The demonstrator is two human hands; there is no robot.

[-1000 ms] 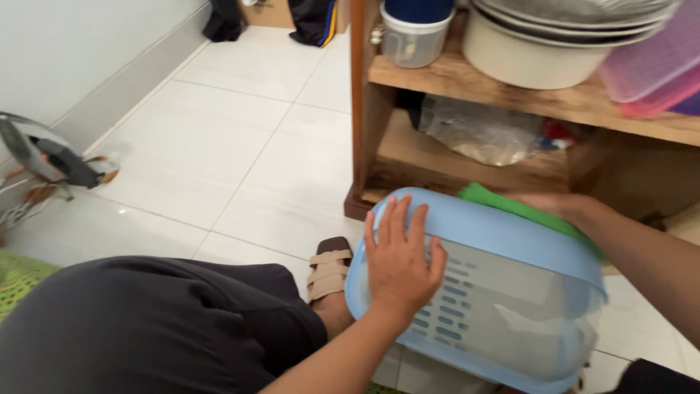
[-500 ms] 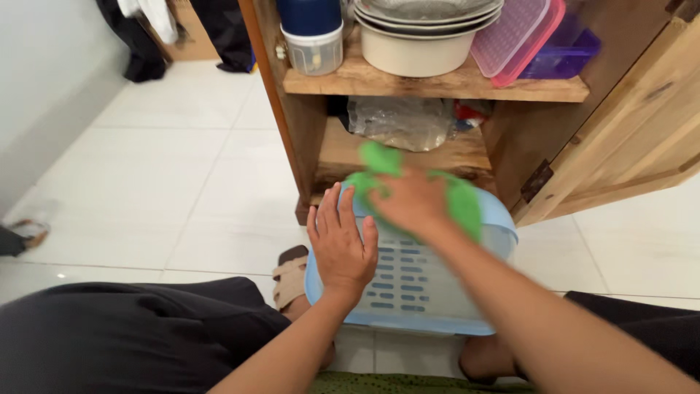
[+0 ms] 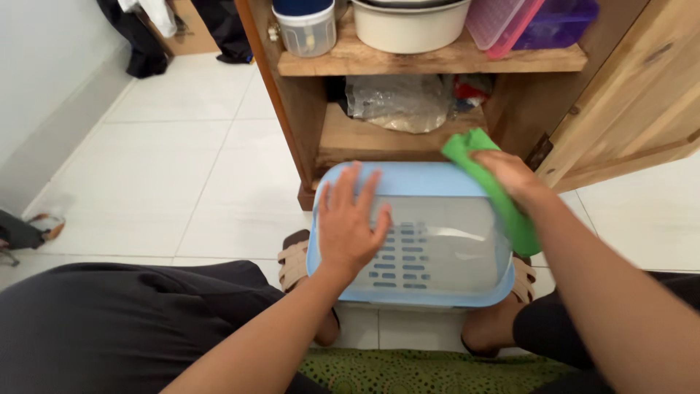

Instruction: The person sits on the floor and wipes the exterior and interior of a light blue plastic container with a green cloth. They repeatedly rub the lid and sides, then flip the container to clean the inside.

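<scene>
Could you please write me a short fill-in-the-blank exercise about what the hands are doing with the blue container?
1. The left hand lies flat on the ____ container.
2. The right hand presses a ____ cloth against it.
3. The wooden shelf carries a cream ____.

Missing words: blue; green; bowl

The top edge cuts off the shelf's bowl (image 3: 408,25) and pink container (image 3: 503,22).
</scene>
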